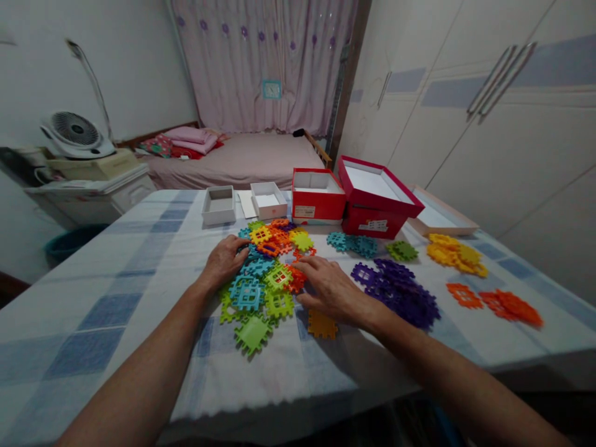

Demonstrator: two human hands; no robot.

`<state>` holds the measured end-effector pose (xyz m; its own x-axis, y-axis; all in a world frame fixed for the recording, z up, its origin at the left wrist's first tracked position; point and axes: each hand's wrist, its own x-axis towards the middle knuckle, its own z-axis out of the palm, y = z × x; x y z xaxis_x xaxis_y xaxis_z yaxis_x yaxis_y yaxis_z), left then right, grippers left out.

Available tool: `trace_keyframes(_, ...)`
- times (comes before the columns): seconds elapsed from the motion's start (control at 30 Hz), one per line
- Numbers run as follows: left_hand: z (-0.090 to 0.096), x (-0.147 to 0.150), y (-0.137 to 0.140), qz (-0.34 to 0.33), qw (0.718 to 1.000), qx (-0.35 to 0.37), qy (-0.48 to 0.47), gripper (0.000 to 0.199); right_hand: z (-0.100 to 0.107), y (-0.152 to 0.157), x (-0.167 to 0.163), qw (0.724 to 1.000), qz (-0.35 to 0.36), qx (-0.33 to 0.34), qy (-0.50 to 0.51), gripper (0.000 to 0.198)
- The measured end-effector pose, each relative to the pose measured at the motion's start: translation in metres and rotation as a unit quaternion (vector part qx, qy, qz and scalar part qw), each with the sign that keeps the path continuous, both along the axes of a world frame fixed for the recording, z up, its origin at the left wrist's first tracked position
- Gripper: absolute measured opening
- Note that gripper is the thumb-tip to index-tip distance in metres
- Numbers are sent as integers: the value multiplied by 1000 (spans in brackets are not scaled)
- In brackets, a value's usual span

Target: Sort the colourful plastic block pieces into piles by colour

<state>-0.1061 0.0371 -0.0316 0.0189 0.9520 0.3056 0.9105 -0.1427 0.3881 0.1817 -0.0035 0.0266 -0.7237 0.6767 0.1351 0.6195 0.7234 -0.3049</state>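
Note:
A mixed pile of flat plastic interlocking building tiles point(246, 292) in light blue, green, orange and yellow lies on the table between my hands. My left hand point(226, 261) rests against the pile's left edge, fingers slightly apart and touching light blue tiles. On the other side, my right hand point(328, 285) reaches in with spread fingers at an orange tile point(296, 279); no tile is visibly gripped. Under that hand's palm side sits a yellow-orange tile point(322, 325). A green tile point(254, 334) lies at the pile's near end.
Sorted by colour on the right are purple tiles point(403, 295), orange tiles point(512, 306), yellow tiles point(456, 254), blue tiles point(352, 244) and green tiles point(401, 250). Behind stand a red box point(318, 208), a larger dark red box point(377, 211), and small white boxes point(218, 214).

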Motion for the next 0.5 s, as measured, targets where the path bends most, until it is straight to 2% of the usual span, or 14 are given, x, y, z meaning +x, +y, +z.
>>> trace_keyframes(0.23, -1, 1, -1, 6, 1000, 14, 8, 39, -28, 16, -12, 1000, -17, 21, 4, 47)
trace_keyframes(0.37, -1, 1, -1, 5, 1000, 11, 16, 41, -30, 16, -13, 998, -22, 52, -9, 37)
trace_keyframes(0.5, 1, 2, -1, 4, 1000, 7, 16, 42, -27, 14, -14, 996, -58, 68, -17, 42)
